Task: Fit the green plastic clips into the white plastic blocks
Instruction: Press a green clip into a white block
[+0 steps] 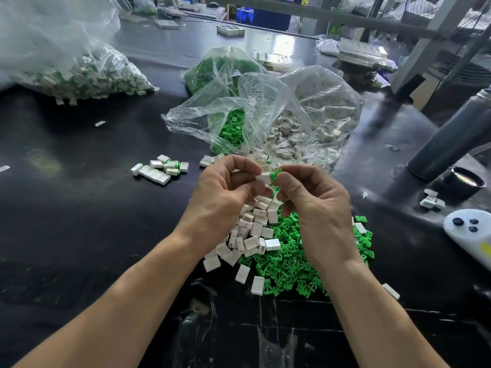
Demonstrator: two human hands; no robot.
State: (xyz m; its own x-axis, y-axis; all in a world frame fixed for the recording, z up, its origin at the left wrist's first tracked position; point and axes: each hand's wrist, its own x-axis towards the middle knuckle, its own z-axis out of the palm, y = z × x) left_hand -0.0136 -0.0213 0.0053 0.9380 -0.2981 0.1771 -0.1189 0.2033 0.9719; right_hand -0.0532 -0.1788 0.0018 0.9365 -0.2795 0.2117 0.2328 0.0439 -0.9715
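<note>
A white block (pixel 263 178) is pinched in the curled fingers of the left hand (pixel 223 197), raised above the desk (pixel 79 208). A green clip (pixel 275 174) is pinched by the right hand (pixel 316 205) and is held against the block's right end. Below the hands, a heap of white blocks (pixel 249 235) is spread beside a heap of green clips (pixel 292 264). Behind, 2 open clear bags (pixel 265 107) are seen, holding more clips and blocks. A small cluster of fitted pieces (pixel 164 168) lies to the left, well apart from the heaps.
</note>
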